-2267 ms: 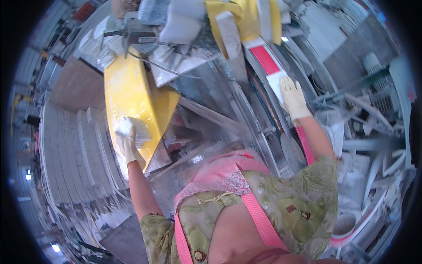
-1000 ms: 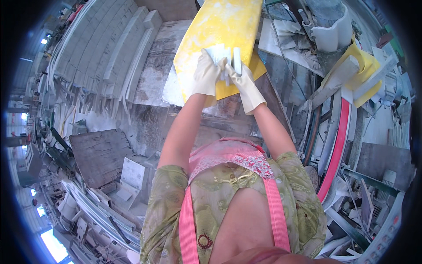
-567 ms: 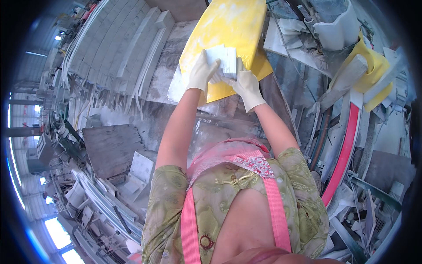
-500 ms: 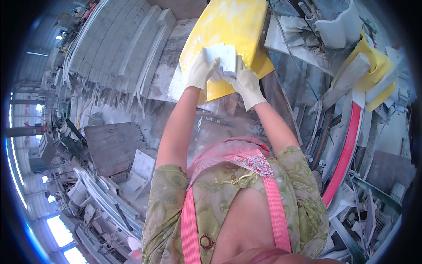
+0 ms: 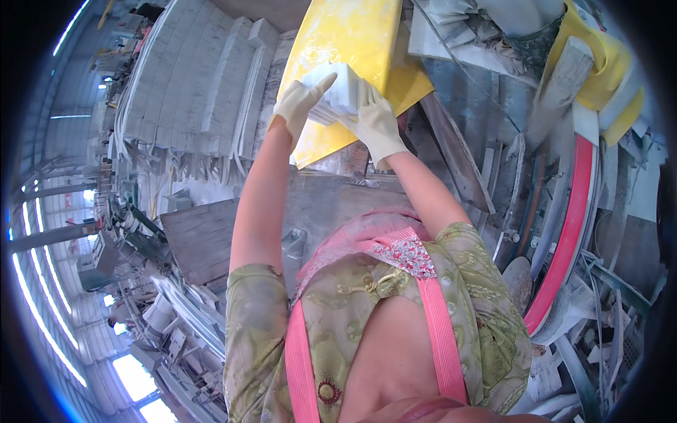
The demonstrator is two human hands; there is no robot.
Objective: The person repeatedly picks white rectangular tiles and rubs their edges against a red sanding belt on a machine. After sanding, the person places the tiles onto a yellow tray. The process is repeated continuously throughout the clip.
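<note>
1. Left of the glossy yellow sheet (image 5: 356,35) (landmark): long pale-grey slabs (image 5: 187,77) lying side by side; thin ragged pale strips (image 5: 201,163) along their near ends.
2. Left of the sheet and closer to the person: flat grey-brown board (image 5: 201,241), partly covered by the left forearm.
3. At the sheet's near left edge: cream-gloved left hand (image 5: 297,103). Fingers partly closed, gripping the left side of the tiles; thumb laid toward them.
4. Over the near part of the sheet, between both hands: stack of thin white rectangular tiles (image 5: 340,86), set face to face, lower edges slightly uneven. Cannot tell whether it rests on the sheet or is lifted.
5. Over the sheet's near right part: cream-gloved right hand (image 5: 374,121). Fingers close together, slightly bent, against the stack's right side; thumb position unclear.
6. Right of the sheet: flat white slab (image 5: 438,53) bearing broken pieces.
7. Well right of the sheet: long pink-red strip (image 5: 570,218); beyond it, a second, draped yellow sheet (image 5: 603,67) beside a rough grey block (image 5: 566,74).
</note>
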